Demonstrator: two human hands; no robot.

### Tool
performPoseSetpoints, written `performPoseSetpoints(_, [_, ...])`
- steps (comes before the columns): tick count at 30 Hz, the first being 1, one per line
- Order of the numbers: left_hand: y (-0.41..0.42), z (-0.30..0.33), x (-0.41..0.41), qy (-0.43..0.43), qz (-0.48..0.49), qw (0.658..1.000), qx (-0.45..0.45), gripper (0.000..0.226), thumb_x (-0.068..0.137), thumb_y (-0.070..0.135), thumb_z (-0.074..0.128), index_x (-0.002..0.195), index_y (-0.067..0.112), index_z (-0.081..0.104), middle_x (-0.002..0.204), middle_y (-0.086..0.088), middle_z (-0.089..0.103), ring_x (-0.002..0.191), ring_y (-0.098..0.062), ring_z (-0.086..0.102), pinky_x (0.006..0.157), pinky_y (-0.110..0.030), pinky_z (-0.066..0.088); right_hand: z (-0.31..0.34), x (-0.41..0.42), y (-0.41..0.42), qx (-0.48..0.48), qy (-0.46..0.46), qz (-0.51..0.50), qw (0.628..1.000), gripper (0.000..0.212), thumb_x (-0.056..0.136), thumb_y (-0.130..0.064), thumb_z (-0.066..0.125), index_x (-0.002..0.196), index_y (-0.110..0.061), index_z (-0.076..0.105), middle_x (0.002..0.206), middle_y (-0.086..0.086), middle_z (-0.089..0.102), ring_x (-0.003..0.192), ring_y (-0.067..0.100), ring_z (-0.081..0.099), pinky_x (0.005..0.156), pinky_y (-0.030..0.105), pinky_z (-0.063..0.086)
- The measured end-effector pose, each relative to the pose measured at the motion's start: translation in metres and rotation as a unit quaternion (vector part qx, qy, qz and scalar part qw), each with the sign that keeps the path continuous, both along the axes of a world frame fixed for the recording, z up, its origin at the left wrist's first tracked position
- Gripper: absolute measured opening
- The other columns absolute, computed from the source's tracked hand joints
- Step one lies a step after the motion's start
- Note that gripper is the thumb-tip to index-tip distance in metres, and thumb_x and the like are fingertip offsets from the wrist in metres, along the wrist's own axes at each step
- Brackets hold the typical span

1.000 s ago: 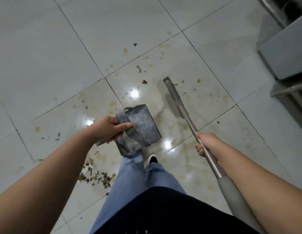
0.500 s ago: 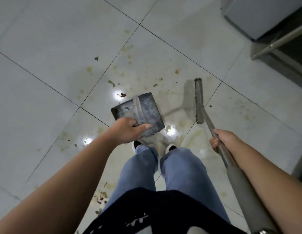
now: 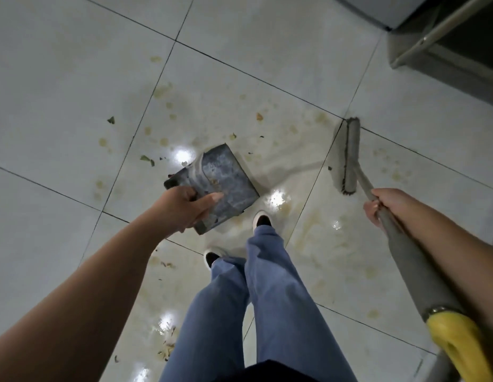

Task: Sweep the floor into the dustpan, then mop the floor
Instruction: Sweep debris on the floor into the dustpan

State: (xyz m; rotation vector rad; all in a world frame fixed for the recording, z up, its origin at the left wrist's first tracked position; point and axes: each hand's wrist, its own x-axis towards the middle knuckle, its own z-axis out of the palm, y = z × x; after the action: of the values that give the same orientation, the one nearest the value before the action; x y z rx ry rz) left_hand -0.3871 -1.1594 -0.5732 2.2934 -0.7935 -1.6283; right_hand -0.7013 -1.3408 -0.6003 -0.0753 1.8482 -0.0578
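My left hand [image 3: 184, 208] grips the near edge of a grey metal dustpan [image 3: 223, 177], held above the white tiled floor in front of my feet. My right hand [image 3: 385, 208] is closed around the metal handle of a long floor brush [image 3: 351, 155], whose flat head rests on the tiles to the right of the dustpan. The handle has a grey sleeve and a yellow end [image 3: 460, 343] at the lower right. Green leaf scraps [image 3: 147, 159] and yellowish stains [image 3: 161, 91] lie beyond and left of the dustpan. More crumbs [image 3: 165, 351] lie by my left leg.
A grey cabinet base [image 3: 443, 59] with a metal rail stands at the upper right. My legs in blue jeans and two shoes [image 3: 263, 219] are at the bottom middle. Ceiling-light glare spots [image 3: 278, 198] show on the wet, smeared tiles around the dustpan.
I have stepped forward and turned; the crumb pile now lies behind my left leg. The dustpan stays in my left hand, and the brush head has swung out to the right.
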Motion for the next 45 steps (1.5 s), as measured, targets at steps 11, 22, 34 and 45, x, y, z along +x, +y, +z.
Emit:
performPoseSetpoints(11, [0.007,-0.001,0.011,-0.031,0.156,0.987,0.033,0.049,0.072,0.056,0.059,0.061,0.008,0.061,0.041,0.003,0.054,0.036,-0.009,0.046,0.038,-0.02,0.042,-0.03,0.112,-0.005,0.093,-0.066,0.191,0.975,0.035,0.096,-0.021,0.041,0.062,-0.014,0.035,0.035,-0.001,0.037,0.016,0.008,0.033,0.027,0.011,0.03])
performPoseSetpoints(22, [0.075,0.036,0.062,-0.047,0.272,0.961,0.022,0.046,0.083,0.044,0.058,0.054,0.009,0.051,0.032,0.005,0.045,0.028,-0.006,0.036,0.045,-0.022,0.035,-0.013,0.215,0.058,0.107,-0.137,0.359,0.917,0.038,0.1,-0.029,0.043,0.068,-0.009,0.036,0.035,0.003,0.035,0.014,0.007,0.028,0.028,0.004,0.027])
performPoseSetpoints(34, [0.155,0.029,0.091,-0.059,0.397,0.915,0.041,0.044,0.084,0.047,0.056,0.063,0.007,0.057,0.04,0.005,0.051,0.034,-0.006,0.042,0.041,-0.016,0.04,-0.026,0.268,0.058,0.104,-0.038,0.452,0.885,0.032,0.099,-0.02,0.036,0.068,-0.011,0.034,0.047,0.003,0.038,0.012,0.008,0.028,0.029,0.005,0.03])
performPoseSetpoints(45, [0.246,0.037,0.093,-0.025,0.422,0.901,0.095,0.049,0.081,0.051,0.055,0.063,0.004,0.059,0.037,0.003,0.052,0.029,-0.002,0.042,0.033,-0.01,0.037,-0.008,0.341,0.168,0.187,-0.065,0.597,0.778,0.044,0.1,-0.027,0.041,0.061,-0.007,0.038,0.027,0.002,0.033,0.013,0.007,0.026,0.024,0.005,0.023])
